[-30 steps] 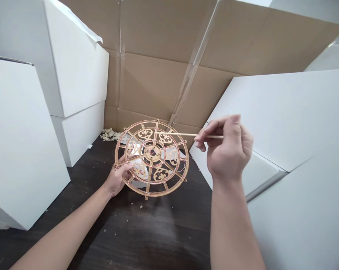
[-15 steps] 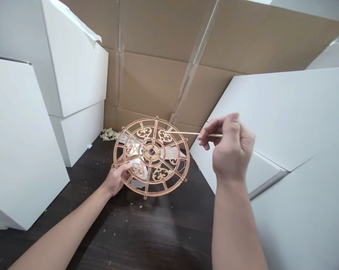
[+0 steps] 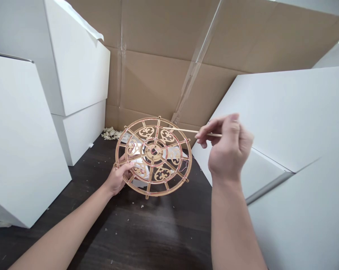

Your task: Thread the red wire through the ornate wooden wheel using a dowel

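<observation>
A: State the grip of the right hand [image 3: 228, 150].
B: Fingers closed in a pinch on a thin, pale, round wooden stick [image 3: 186, 130]. The stick points left, its tip over the upper part of the wheel; contact cannot be determined.

A: Left hand [image 3: 118, 179]?
B: Partly closed on the near left rim of a tan, circular openwork wheel [image 3: 150, 153]: thumb on the upper face, other fingers beneath.

A: Describe the wheel and its location.
B: Concentric rings, spokes, scroll-shaped inserts, small rim tabs and thin reddish lines. It is held tilted over a dark, wood-grained surface [image 3: 158, 232]. Pale patches show through the openings; their nature is unclear. Small light crumbs are scattered on the surface.

A: Surroundings?
B: Large white box-like panels [image 3: 82, 75] at left, similar white panels [image 3: 284, 112] at right. Beyond the wheel, curled cream shavings [image 3: 110, 134] lie beside a creased, taped brown cardboard sheet [image 3: 155, 78].
</observation>
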`<state>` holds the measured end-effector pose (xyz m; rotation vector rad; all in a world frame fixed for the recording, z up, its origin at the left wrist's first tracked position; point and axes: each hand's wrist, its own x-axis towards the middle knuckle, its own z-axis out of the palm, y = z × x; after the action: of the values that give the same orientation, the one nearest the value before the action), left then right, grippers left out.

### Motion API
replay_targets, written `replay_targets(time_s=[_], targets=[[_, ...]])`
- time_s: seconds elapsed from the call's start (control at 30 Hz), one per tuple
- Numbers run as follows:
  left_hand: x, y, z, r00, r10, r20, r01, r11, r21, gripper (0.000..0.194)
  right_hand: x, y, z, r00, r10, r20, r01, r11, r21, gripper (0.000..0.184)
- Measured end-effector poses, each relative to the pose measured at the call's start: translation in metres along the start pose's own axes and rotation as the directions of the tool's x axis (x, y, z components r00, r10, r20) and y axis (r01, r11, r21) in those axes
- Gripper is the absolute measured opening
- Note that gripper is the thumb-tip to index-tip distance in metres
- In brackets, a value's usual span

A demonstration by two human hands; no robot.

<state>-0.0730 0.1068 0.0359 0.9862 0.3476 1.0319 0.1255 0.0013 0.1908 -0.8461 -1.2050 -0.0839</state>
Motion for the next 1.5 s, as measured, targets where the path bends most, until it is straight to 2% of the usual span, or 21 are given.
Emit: replay_targets(time_s=[0.07, 0.13, 0.37, 0.47, 0.63, 0.77, 0.93, 1.07, 1.23, 1.3, 1.37, 1.43, 1.5], targets=[[0.000, -0.001, -0.001, 1.000, 0.004, -0.013, -0.004, 1.000, -0.002, 0.081, 0.001, -0.001, -0.001, 0.999, -0.013, -0.036, 0.014, 0.999, 0.034, 0.052], [0.000, -0.002, -0.002, 1.000, 0.012, -0.017, -0.013, 1.000, -0.006, 0.080, 0.001, -0.001, -0.003, 0.999, -0.012, -0.034, 0.012, 1.000, -0.001, 0.053], [0.001, -0.001, -0.002, 1.000, 0.014, -0.002, -0.014, 1.000, -0.001, 0.080, -0.001, 0.006, -0.001, 0.992, 0.031, 0.123, -0.019, 0.995, -0.097, 0.056], [0.001, 0.000, 0.001, 1.000, 0.016, 0.019, -0.016, 1.000, 0.005, 0.084, -0.002, 0.005, 0.002, 0.983, 0.037, 0.180, -0.023, 0.996, -0.082, 0.057], [0.001, -0.001, 0.000, 1.000, 0.020, -0.012, -0.020, 1.000, -0.013, 0.090, -0.001, -0.006, -0.002, 0.990, 0.025, 0.136, -0.033, 0.998, 0.058, 0.051], [0.002, -0.003, -0.002, 1.000, 0.018, -0.014, -0.018, 1.000, -0.013, 0.090, 0.000, -0.024, -0.012, 0.998, -0.003, 0.067, 0.007, 0.999, -0.052, 0.055], [0.001, -0.001, -0.002, 0.999, 0.036, -0.004, -0.036, 0.999, -0.002, 0.089, 0.002, -0.036, -0.020, 0.992, -0.001, 0.123, 0.021, 0.987, -0.158, 0.061], [0.001, 0.000, 0.000, 0.999, 0.035, 0.002, -0.035, 0.999, -0.012, 0.087, 0.003, -0.029, -0.018, 0.977, 0.094, 0.194, -0.063, 0.985, -0.161, 0.064], [0.001, -0.001, -0.001, 1.000, 0.029, 0.002, -0.029, 0.999, -0.021, 0.084, 0.005, -0.013, -0.015, 0.928, 0.253, 0.273, -0.210, 0.962, -0.177, 0.072], [0.002, -0.002, -0.002, 1.000, 0.027, 0.003, -0.027, 0.999, -0.026, 0.083, 0.008, -0.007, -0.015, 0.938, 0.278, 0.206, -0.251, 0.957, -0.146, 0.073], [0.002, -0.002, -0.002, 0.999, 0.033, 0.000, -0.033, 0.999, -0.031, 0.081, 0.011, -0.002, -0.018, 0.949, 0.311, 0.060, -0.307, 0.950, -0.057, 0.070], [0.002, -0.002, -0.002, 0.999, 0.038, 0.005, -0.037, 0.999, -0.034, 0.081, 0.015, 0.004, -0.025, 0.921, 0.386, -0.051, -0.384, 0.922, 0.047, 0.065], [0.001, -0.001, -0.001, 0.999, 0.033, 0.013, -0.032, 0.999, -0.037, 0.082, 0.020, 0.010, -0.033, 0.872, 0.489, -0.012, -0.485, 0.867, 0.115, 0.061]])
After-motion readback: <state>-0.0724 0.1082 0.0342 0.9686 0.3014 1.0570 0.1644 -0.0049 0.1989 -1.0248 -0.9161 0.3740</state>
